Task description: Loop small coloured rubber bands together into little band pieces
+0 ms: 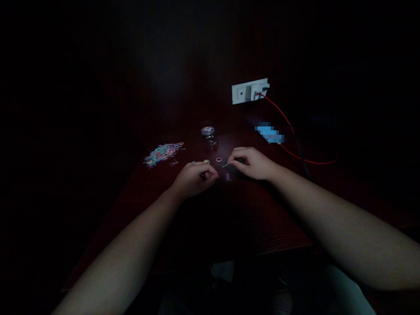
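Note:
My right hand (251, 162) is closed in a pinch on a thin, pale greenish elastic band (225, 166), which sticks out to the left of the fingertips. Facing it, my left hand (197, 178) has its fingers pressed together just above the table; whatever they may hold is too small to make out. Between the hands lie a pink hair tie (218, 160) and a little purple bunch of bands (228, 177). A yellow hair tie (206, 162) rests just behind my left hand, with a bluish one (193, 162) partly hidden beside it.
A heap of colourful small bands (162, 154) lies at the left on the dark red table (223, 218). Toward the back stands a clear lidded jar (208, 135). A lit phone (269, 133) lies at the right, its red cable (278, 107) running to the wall socket (241, 93).

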The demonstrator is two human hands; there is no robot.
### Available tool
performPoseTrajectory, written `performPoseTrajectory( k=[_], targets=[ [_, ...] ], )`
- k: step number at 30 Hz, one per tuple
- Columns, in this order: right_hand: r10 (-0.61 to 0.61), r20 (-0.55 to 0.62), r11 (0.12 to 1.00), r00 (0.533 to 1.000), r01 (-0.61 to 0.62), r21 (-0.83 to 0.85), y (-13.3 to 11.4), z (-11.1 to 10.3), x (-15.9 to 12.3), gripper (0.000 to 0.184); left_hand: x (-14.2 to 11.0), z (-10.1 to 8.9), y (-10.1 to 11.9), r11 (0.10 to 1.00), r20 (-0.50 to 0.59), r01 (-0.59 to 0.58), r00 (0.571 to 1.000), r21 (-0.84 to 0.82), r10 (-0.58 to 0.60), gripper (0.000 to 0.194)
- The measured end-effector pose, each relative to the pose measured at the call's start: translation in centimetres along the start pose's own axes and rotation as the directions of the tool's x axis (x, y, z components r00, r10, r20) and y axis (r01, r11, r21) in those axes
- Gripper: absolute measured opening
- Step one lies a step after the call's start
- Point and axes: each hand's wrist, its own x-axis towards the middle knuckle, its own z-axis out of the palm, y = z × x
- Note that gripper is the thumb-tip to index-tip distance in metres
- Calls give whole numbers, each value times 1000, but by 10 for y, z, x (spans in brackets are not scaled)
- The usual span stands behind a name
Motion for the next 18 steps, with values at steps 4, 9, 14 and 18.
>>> performPoseTrajectory(
  k=[4,9,14,18],
  targets=[
    [171,42,970,984,-161,-184,28,-20,-5,14,-2,0,-5,999,-43,45,998,11,-44,10],
    [162,58,981,985,-154,-119,35,-21,-8,16,-5,-5,-22,981,-108,189,977,42,-184,15],
    [39,16,999,999,-38,-7,8,6,-2,20,-6,-14,-39,939,-205,330,930,98,-306,22],
    [-23,92,997,995,30,-76,-6,30,5,19,-10,-21,-53,854,-219,486,867,183,-447,22]
  ],
)
